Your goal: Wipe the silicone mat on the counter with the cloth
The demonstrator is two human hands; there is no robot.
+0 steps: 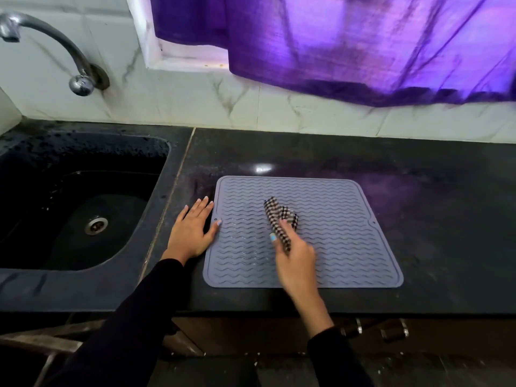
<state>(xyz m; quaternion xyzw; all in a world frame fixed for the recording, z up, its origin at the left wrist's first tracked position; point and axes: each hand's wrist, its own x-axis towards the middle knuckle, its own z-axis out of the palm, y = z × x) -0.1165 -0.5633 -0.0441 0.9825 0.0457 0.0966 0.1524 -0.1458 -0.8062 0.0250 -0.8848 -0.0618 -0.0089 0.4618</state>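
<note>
A grey silicone mat (335, 219) with wavy ridges lies flat on the black counter (432, 219). My right hand (296, 261) is over the mat's middle, shut on a black-and-white checked cloth (276, 215) whose free end rests on the mat. My left hand (192, 231) lies flat and open on the counter at the mat's left edge, with the thumb tip touching the mat's rim. Both arms wear black sleeves.
A black sink (78, 202) with a metal drain (96, 225) sits to the left of the counter. A chrome tap (55, 48) comes out of the marble-tiled wall above it. A purple curtain (349, 43) hangs over the back wall. Cabinet handles (393, 329) show below the counter's front edge.
</note>
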